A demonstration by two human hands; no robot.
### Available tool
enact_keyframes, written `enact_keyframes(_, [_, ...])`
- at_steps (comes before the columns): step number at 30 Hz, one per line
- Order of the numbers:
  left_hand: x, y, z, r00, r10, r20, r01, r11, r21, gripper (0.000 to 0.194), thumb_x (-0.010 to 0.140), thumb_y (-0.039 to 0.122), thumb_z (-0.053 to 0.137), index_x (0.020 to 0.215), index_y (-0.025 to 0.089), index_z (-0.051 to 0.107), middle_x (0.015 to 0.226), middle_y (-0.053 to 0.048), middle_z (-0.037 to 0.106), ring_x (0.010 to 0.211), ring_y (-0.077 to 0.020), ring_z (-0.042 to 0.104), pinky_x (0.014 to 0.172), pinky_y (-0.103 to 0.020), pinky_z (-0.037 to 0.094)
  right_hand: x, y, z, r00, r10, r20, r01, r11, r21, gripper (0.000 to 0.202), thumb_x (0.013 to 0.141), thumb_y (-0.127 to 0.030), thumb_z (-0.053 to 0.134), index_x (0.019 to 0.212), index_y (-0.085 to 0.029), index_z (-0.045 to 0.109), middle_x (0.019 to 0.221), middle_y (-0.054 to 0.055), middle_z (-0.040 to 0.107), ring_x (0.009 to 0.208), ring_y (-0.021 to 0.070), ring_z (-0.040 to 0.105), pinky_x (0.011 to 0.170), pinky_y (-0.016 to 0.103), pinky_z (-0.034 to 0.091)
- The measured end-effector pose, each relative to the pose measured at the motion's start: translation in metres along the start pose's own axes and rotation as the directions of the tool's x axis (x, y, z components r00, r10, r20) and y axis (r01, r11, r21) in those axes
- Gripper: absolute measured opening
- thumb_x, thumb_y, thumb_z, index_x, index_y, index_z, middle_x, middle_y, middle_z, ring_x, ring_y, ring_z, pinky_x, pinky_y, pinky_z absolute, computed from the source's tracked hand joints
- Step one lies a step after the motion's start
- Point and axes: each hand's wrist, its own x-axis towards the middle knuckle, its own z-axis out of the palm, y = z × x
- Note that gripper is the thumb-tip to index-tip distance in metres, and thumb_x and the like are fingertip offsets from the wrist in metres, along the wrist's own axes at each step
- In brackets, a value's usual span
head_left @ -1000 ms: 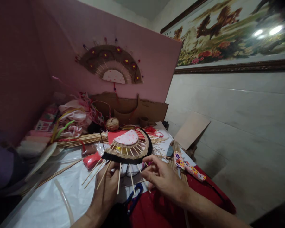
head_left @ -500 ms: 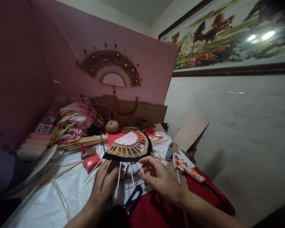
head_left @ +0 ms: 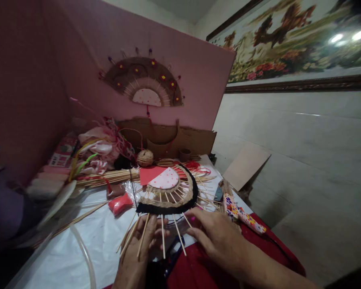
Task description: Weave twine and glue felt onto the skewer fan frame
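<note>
Head view: a counter (head_left: 63,261) covered in white sheeting, with a red area (head_left: 207,267) toward its near right corner.
Half-round fan (head_left: 186,199): raised at the middle of the counter's near side, its sticks fanning toward the near edge; a white half-disc (head_left: 165,178) with red dots sits at its centre, a brown band and then a black band (head_left: 168,210) curve around it.
Left hand (head_left: 142,243): wrapped about the fan's near left part, thumb and fingers bent among the sticks, gripping it from below.
Right hand (head_left: 207,230): thumb and forefinger curved around one stick just beside the black band; whether they pinch it, I cannot tell.
Blue tool (head_left: 182,241): under the sticks, between the hands, mostly hidden.
Red packet (head_left: 120,204): on the sheeting, left of the fan.
Clear tube (head_left: 86,253): near the counter's near left corner.
Far side: a twine ball (head_left: 145,157) behind red paper (head_left: 150,175), with a stick bundle (head_left: 114,178) to the left.
Right edge: a flower-patterned tool (head_left: 252,222) with a dark cord.
Pink panel (head_left: 198,92): upright beyond the far edge, bearing a second fan (head_left: 111,74) with red-and-yellow flowers.
</note>
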Motion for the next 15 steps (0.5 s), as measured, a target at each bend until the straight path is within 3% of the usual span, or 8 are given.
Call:
enact_keyframes(3, [0.001, 0.011, 0.001, 0.999, -0.036, -0.017, 0.036, 0.999, 0.007, 0.024, 0.056, 0.037, 0.074, 0.074, 0.022, 0.068, 0.079, -0.006, 0.072, 0.08, -0.0262, 0.066, 0.061, -0.029, 0.054, 0.013, -0.01, -0.002, 0.995, -0.081, -0.06, 0.077, 0.995, -0.07, 0.016, 0.088, -0.018, 0.044, 0.089, -0.019, 0.06, 0.081, 0.005, 0.064, 0.075, 0.0182, 0.059, 0.069, 0.03, 0.041])
enact_keyframes(7, [0.008, 0.016, 0.004, 0.997, 0.014, 0.069, -0.004, 0.99, -0.139, 0.031, 0.052, 0.025, 0.077, 0.081, 0.019, 0.068, 0.083, -0.006, 0.071, 0.085, -0.028, 0.065, 0.063, -0.028, 0.053, 0.037, -0.024, 0.007, 0.975, -0.218, -0.043, 0.221, 0.972, 0.077, 0.018, 0.081, -0.008, 0.048, 0.091, -0.018, 0.058, 0.089, 0.004, 0.061, 0.086, 0.0163, 0.055, 0.076, 0.027, 0.04])
enact_keyframes(10, [0.012, 0.013, 0.01, 0.993, -0.012, 0.117, 0.045, 0.959, -0.28, 0.04, 0.051, 0.023, 0.079, 0.089, 0.018, 0.067, 0.078, -0.007, 0.071, 0.075, -0.028, 0.066, 0.055, -0.029, 0.053, 0.048, -0.028, 0.017, 0.973, -0.228, -0.021, 0.229, 0.963, 0.145, 0.02, 0.075, -0.005, 0.053, 0.09, -0.017, 0.058, 0.089, 0.004, 0.061, 0.087, 0.0167, 0.054, 0.077, 0.028, 0.04])
enact_keyframes(15, [0.012, 0.006, 0.015, 0.996, -0.056, 0.072, 0.079, 0.928, -0.363, 0.044, 0.054, 0.024, 0.078, 0.096, 0.018, 0.065, 0.078, -0.007, 0.07, 0.064, -0.0236, 0.067, 0.049, -0.028, 0.051, 0.053, -0.026, 0.024, 0.977, -0.214, -0.011, 0.213, 0.961, 0.178, 0.024, 0.069, -0.001, 0.051, 0.085, -0.017, 0.056, 0.086, 0.003, 0.06, 0.083, 0.0162, 0.053, 0.074, 0.027, 0.04])
